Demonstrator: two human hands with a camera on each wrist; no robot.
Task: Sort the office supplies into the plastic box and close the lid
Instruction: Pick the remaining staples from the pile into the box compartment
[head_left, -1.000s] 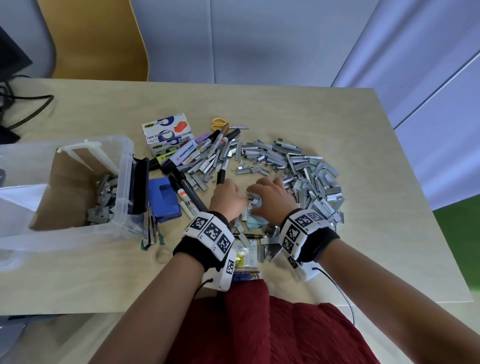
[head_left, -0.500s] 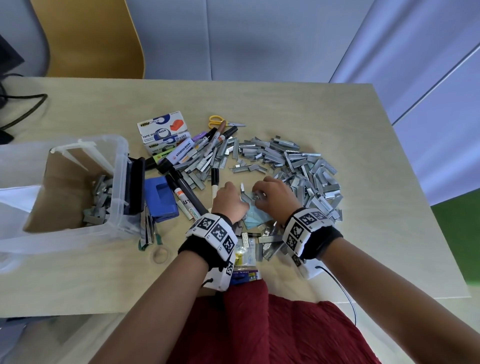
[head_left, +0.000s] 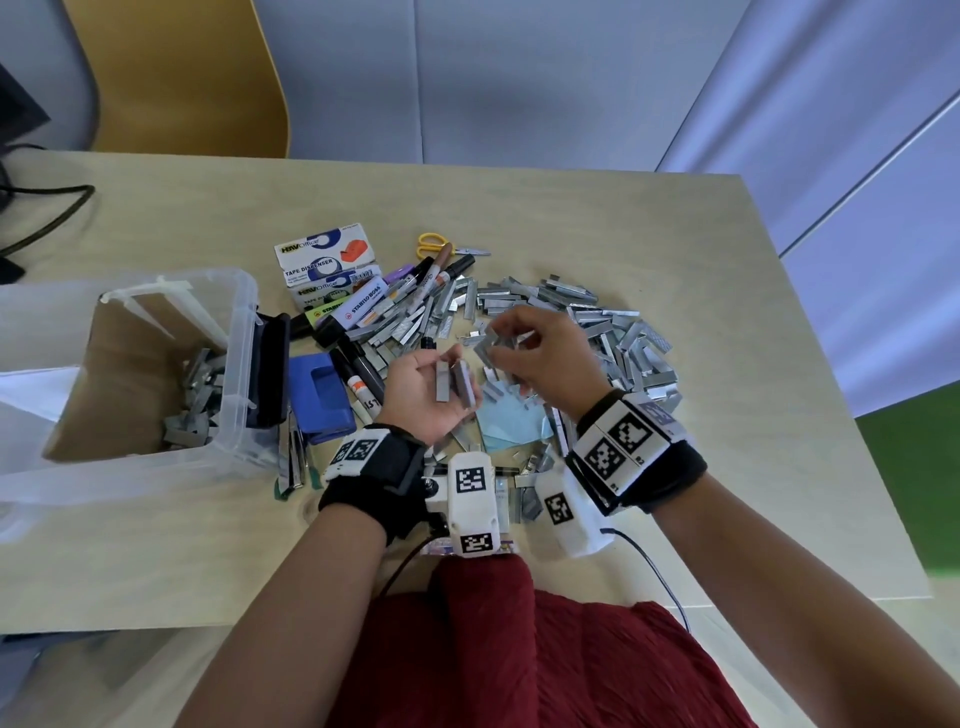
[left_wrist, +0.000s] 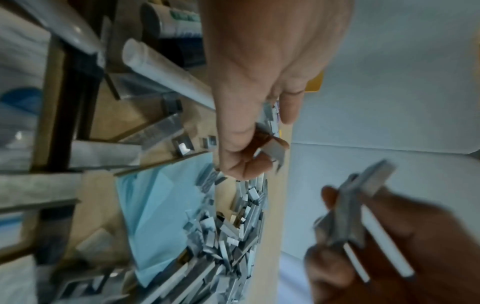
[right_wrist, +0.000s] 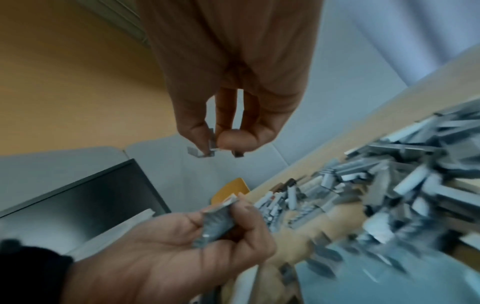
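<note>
My left hand is raised palm up over the table's middle, with its fingers curled around a few staple strips. In the right wrist view those same strips lie across its fingers. Just to its right, my right hand pinches a small clump of staples at its fingertips. A big loose staple pile lies beneath and behind both hands. The clear plastic box stands open at the left with several staples inside.
Between the box and the pile lie a black stapler, a blue hole punch, markers, tape dispenser boxes and yellow scissors. Blue paper sits under my hands. A yellow chair stands behind the table.
Both hands have come up off the staple pile. The left has turned palm up holding strips, and the right has lifted a clump of staples above the table.
</note>
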